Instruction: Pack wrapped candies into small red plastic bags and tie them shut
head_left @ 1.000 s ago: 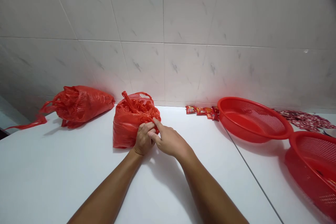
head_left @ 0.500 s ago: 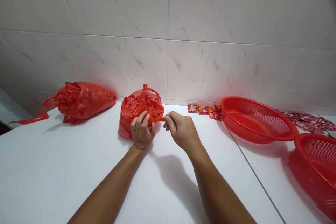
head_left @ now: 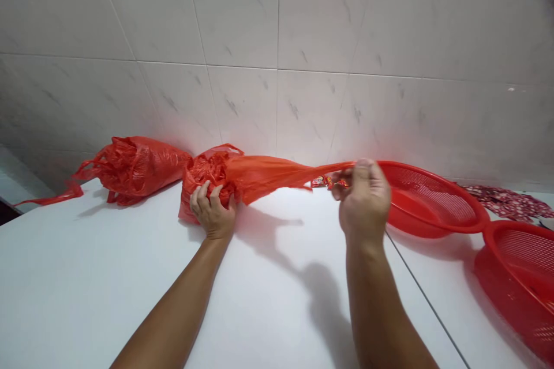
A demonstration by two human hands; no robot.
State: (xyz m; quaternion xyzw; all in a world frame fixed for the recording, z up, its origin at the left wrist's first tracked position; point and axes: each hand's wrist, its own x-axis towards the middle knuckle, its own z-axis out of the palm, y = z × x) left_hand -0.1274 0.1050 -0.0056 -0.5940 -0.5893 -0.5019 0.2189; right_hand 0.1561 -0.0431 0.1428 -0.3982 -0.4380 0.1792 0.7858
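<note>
A bundle of red plastic bags sits on the white table near the tiled wall. My left hand presses on the bundle's front, fingers curled over it. My right hand is closed in a pinch on one red bag that stretches out taut from the bundle toward the right, lifted above the table.
A second full red bag lies at the left by the wall. Small red sachets lie against the wall behind my right hand. Two red mesh baskets stand at the right, with patterned red wrappers behind them.
My right hand has pulled one bag out of the bundle and moved far to the right with it. My left hand stayed on the bundle, which shifted slightly left.
</note>
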